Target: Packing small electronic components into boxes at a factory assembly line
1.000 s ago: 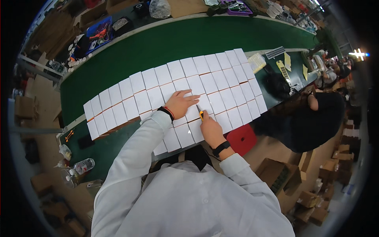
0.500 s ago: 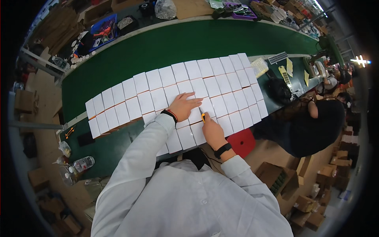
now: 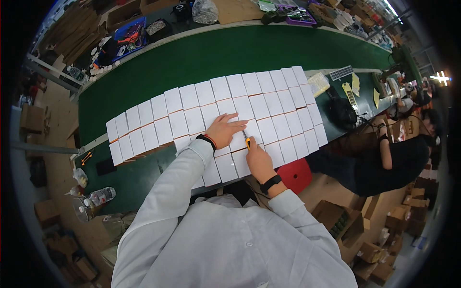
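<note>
Rows of white boxes (image 3: 211, 111) stand packed side by side on the green workbench, with thin orange-brown lines between the rows. My left hand (image 3: 222, 132) lies flat on top of the boxes near the middle, fingers spread to the right. Just right of it, my right hand (image 3: 258, 157) is closed around a utility knife (image 3: 248, 142) with a yellow and black handle. Its thin blade points away from me and meets the box tops close to my left fingertips. Whether the blade has cut in cannot be made out.
A green conveyor belt (image 3: 192, 53) runs behind the boxes. Water bottles (image 3: 102, 196) stand at the bench's left end. A red stool (image 3: 294, 175) is at the near right edge. A co-worker in dark clothes (image 3: 389, 165) sits at right, near a black bag (image 3: 342, 111).
Both hands and the knife keep nearly the same place on the boxes. The co-worker at right has shifted farther right, and the whole view has moved slightly.
</note>
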`<state>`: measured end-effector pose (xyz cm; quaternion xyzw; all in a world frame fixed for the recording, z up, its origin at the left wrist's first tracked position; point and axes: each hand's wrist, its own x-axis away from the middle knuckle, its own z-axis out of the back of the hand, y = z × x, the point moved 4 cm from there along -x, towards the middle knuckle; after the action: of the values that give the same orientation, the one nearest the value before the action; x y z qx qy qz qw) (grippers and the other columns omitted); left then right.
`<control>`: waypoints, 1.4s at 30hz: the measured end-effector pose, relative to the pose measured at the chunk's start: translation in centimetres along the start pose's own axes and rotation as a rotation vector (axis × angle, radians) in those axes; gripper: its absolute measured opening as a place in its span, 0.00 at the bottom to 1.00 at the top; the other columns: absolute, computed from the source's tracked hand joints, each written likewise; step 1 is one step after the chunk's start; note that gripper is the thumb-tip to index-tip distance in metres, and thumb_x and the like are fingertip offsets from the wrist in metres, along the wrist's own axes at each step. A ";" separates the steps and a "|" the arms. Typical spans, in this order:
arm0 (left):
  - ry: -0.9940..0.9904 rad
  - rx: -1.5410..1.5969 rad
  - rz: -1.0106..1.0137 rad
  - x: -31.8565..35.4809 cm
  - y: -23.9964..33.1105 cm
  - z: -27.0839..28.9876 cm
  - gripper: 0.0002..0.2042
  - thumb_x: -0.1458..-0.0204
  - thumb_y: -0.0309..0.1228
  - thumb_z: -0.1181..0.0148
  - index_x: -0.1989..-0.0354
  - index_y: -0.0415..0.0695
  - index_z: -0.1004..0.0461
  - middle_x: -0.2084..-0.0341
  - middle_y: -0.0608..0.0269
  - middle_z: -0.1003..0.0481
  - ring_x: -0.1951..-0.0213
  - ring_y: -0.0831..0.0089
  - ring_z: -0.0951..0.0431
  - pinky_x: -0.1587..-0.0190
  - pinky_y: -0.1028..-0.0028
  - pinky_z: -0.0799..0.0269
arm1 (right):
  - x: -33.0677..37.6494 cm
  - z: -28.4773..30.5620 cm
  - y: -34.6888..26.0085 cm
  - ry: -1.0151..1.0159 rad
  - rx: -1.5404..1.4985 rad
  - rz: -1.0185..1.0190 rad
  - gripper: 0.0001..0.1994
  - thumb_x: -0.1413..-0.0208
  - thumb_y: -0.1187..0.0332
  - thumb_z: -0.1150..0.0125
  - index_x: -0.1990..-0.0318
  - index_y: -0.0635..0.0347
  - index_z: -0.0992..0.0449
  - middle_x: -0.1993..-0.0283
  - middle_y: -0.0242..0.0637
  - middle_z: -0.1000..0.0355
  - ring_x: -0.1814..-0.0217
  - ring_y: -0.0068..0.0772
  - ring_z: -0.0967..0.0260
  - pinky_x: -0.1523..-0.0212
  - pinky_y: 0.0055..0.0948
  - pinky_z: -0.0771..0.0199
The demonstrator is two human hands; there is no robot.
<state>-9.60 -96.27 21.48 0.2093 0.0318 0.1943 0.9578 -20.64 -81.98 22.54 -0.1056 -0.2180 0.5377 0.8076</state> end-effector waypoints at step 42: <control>0.039 0.092 -0.035 4.4 -3.8 1.3 0.31 0.49 0.18 0.47 0.34 0.57 0.31 0.33 0.66 0.34 0.32 0.64 0.39 0.33 0.59 0.44 | 0.5 -2.9 -6.0 -0.008 0.097 -0.010 0.21 0.40 0.70 0.48 0.40 0.64 0.37 0.65 0.55 0.23 0.65 0.60 0.24 0.64 0.54 0.23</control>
<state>-4.02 -98.27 21.16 0.2486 0.0631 0.1800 0.9497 -14.18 -83.74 22.50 -0.0632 -0.1954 0.5438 0.8137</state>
